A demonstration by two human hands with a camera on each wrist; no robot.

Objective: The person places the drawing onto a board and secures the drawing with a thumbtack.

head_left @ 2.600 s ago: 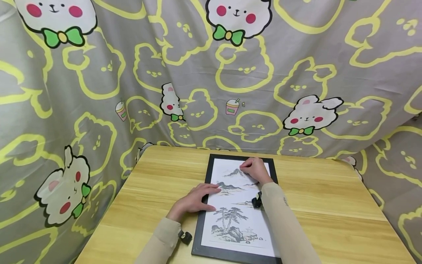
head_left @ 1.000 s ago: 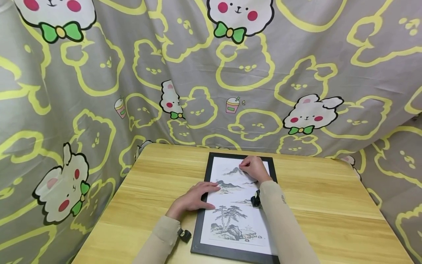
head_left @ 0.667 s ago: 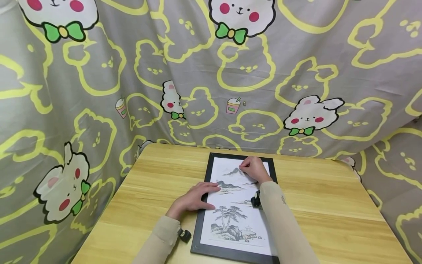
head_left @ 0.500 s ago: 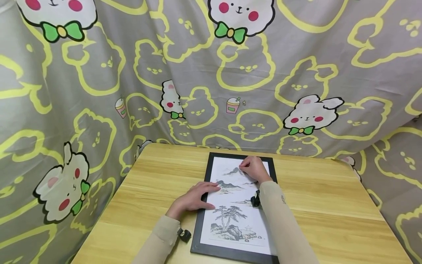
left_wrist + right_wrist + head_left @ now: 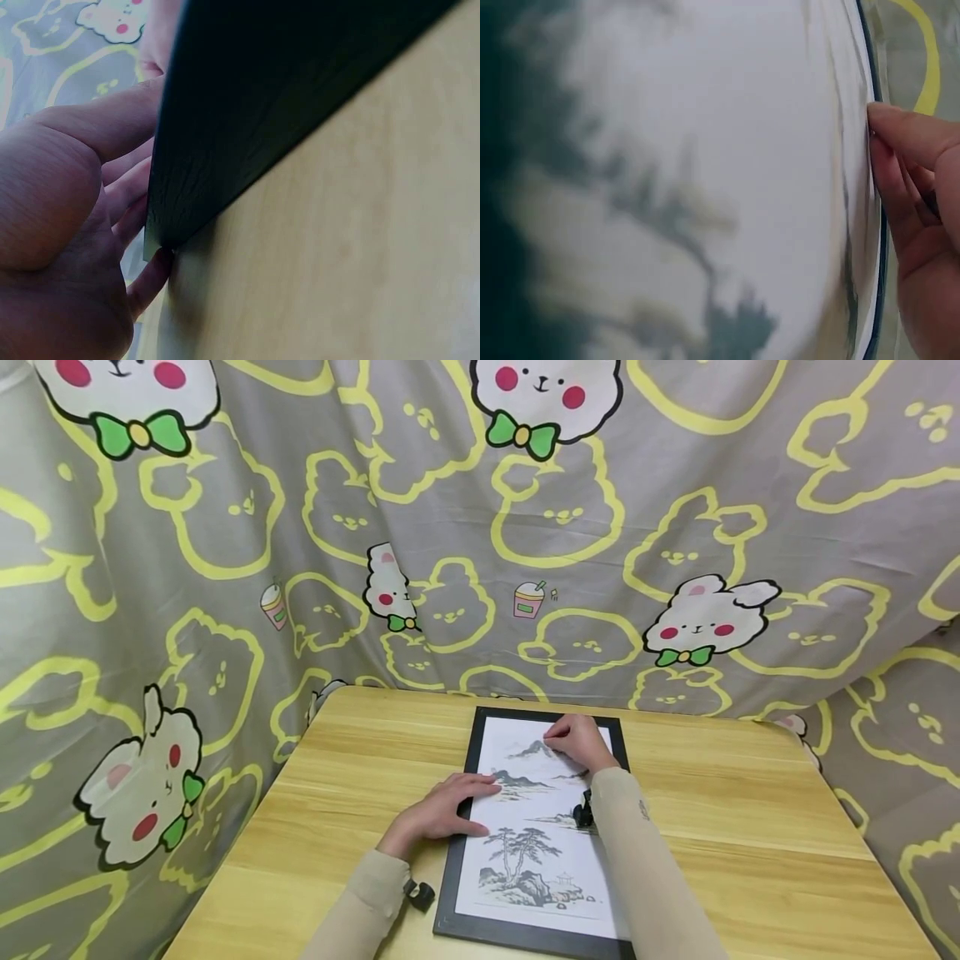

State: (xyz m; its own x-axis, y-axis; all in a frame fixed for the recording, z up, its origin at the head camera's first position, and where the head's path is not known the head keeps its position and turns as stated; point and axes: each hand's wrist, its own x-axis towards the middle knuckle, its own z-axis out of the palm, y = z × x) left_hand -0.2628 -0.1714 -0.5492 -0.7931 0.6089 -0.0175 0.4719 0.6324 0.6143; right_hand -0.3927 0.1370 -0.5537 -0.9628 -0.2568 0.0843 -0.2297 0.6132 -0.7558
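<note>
A black picture frame (image 5: 460, 885) lies on the table, around a white sheet with an ink landscape (image 5: 525, 810) of mountains and pine trees. My left hand (image 5: 442, 810) rests over the frame's left edge, fingers and thumb extended onto the picture. In the left wrist view, the dark side of the frame (image 5: 225, 97) stands beside that hand's fingers. My right hand (image 5: 579, 743) is at the upper part of the picture, thumb and index fingertips together at the top mountain. In the right wrist view, these fingertips (image 5: 881, 112) meet at the picture's surface; no separate object shows between them.
The wooden table (image 5: 360, 752) extends to both sides of the frame. Behind and beside it hangs a grey curtain (image 5: 450, 527) with yellow outlines and white cartoon animals. Small black cameras (image 5: 420, 896) sit on both wrists, over beige sleeves (image 5: 645, 860).
</note>
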